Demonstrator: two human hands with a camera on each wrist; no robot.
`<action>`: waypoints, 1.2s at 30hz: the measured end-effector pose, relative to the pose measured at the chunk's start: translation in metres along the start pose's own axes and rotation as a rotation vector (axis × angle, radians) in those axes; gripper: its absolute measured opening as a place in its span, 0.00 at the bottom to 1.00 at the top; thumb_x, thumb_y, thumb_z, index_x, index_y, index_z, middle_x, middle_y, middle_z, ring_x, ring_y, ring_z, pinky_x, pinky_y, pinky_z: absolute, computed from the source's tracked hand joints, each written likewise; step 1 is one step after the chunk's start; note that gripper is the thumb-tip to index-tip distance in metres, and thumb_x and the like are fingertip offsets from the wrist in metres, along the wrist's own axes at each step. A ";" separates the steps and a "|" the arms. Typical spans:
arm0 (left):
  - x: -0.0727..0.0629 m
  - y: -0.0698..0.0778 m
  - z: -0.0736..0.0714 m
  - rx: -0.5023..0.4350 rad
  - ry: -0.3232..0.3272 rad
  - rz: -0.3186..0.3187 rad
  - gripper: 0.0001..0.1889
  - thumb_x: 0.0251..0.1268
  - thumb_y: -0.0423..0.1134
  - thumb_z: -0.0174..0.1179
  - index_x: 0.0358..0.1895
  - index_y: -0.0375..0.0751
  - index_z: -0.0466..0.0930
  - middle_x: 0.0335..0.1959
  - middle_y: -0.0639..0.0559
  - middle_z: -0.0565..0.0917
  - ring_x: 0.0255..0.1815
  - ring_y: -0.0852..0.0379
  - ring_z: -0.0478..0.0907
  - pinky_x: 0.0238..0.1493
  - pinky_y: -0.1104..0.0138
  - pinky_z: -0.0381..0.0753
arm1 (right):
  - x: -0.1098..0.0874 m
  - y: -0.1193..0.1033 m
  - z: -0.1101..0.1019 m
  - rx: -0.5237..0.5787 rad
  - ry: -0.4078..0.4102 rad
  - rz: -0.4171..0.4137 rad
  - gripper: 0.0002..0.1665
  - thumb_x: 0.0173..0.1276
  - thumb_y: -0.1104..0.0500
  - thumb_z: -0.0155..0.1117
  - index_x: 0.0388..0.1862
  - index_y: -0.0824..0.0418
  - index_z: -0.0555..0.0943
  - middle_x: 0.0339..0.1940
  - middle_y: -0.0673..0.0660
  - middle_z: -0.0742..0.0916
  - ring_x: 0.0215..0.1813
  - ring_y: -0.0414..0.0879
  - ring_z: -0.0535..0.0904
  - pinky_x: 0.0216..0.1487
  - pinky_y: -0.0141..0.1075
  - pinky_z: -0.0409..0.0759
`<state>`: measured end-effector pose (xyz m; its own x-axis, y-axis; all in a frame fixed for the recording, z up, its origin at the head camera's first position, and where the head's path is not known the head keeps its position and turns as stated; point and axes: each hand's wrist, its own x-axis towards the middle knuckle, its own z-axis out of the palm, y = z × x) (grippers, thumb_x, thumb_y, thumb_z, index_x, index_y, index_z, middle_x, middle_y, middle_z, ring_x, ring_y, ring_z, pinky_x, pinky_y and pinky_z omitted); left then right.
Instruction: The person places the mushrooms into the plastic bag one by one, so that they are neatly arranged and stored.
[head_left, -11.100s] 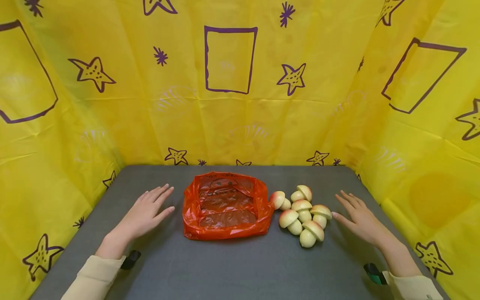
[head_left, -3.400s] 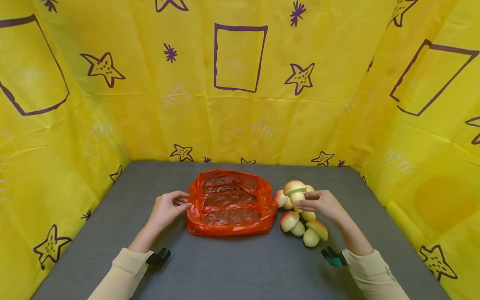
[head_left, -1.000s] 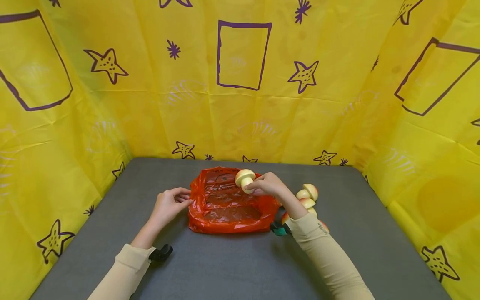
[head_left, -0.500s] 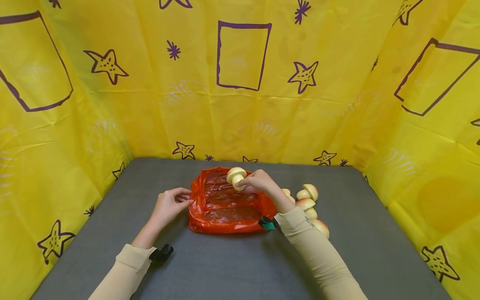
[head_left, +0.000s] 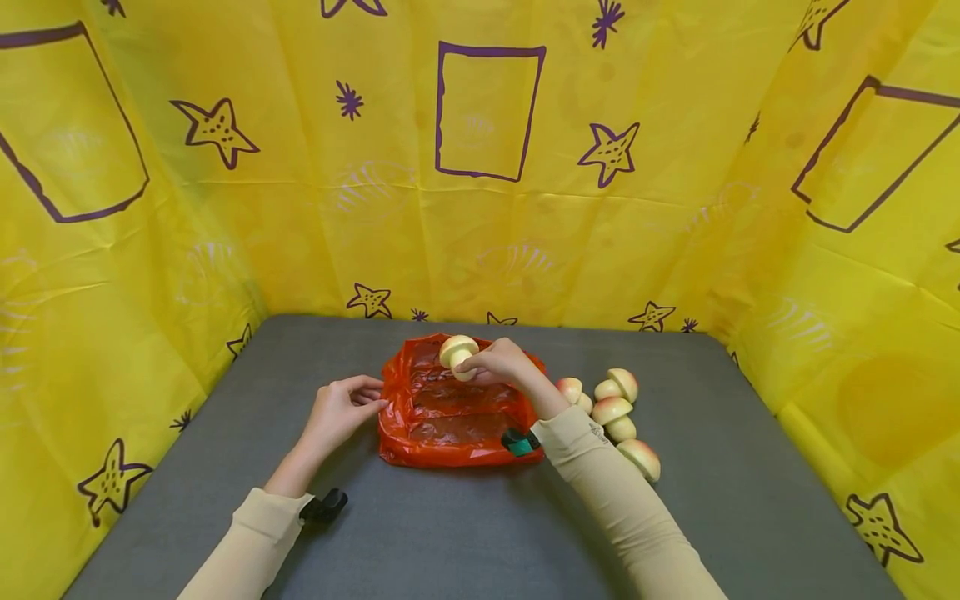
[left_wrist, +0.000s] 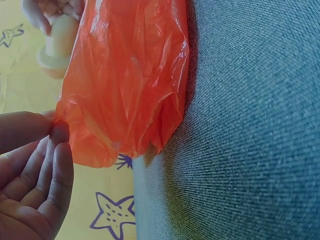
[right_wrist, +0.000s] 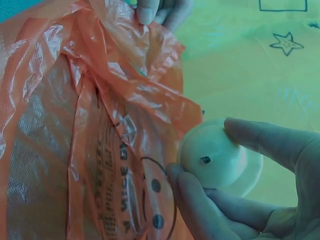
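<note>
A red plastic bag (head_left: 420, 454) lies on the grey table with its mouth facing up. Thumb and fingertips of my left hand (head_left: 341, 412) pinch its left edge; the left wrist view shows the film of the bag (left_wrist: 130, 75) between them. Over the mouth, my right hand (head_left: 504, 364) holds a toy mushroom (head_left: 459, 352) by its stem, cap upward and pale. From the right wrist, the stem's end of the mushroom (right_wrist: 212, 155) shows a small dark mark, with thumb and fingers on either side. Printed text and a smiling face show on the bag's inner wall.
Right of the bag lie several more toy mushrooms with reddish caps, among them a back one (head_left: 618, 386), a middle one (head_left: 615, 417) and a front one (head_left: 641, 458) partly behind the right sleeve. Yellow cloth (head_left: 480, 250) with purple drawings surrounds the table (head_left: 420, 533).
Both hands were flat and apart from everything at first. The left took hold of the bag's edge; the right picked a mushroom from the pile and carried it left over the bag, lately drifting further left.
</note>
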<state>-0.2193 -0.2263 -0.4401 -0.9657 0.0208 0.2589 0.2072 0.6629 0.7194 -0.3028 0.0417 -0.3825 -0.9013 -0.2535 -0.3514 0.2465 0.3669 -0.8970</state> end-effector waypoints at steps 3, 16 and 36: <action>0.000 0.000 0.000 0.001 0.002 0.004 0.13 0.53 0.38 0.70 0.41 0.38 0.84 0.32 0.48 0.86 0.30 0.58 0.82 0.31 0.72 0.80 | 0.003 -0.001 0.004 0.023 -0.003 0.015 0.24 0.50 0.60 0.76 0.42 0.72 0.79 0.35 0.61 0.84 0.44 0.56 0.85 0.55 0.48 0.78; -0.002 0.000 -0.001 0.010 0.012 0.015 0.12 0.53 0.38 0.70 0.41 0.38 0.84 0.32 0.48 0.86 0.30 0.58 0.83 0.31 0.72 0.81 | 0.016 0.000 0.024 -0.003 0.001 0.026 0.25 0.50 0.58 0.76 0.42 0.71 0.78 0.32 0.60 0.84 0.47 0.59 0.84 0.56 0.50 0.77; -0.004 0.004 -0.001 0.007 0.014 0.000 0.11 0.53 0.37 0.70 0.40 0.39 0.84 0.31 0.48 0.86 0.30 0.58 0.82 0.31 0.71 0.80 | 0.034 0.015 0.046 -0.052 0.038 0.077 0.26 0.47 0.54 0.78 0.39 0.68 0.78 0.28 0.59 0.85 0.34 0.51 0.86 0.42 0.42 0.84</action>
<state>-0.2150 -0.2245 -0.4380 -0.9632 0.0105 0.2685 0.2065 0.6682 0.7148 -0.3136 -0.0029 -0.4202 -0.8936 -0.1888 -0.4073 0.2975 0.4305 -0.8522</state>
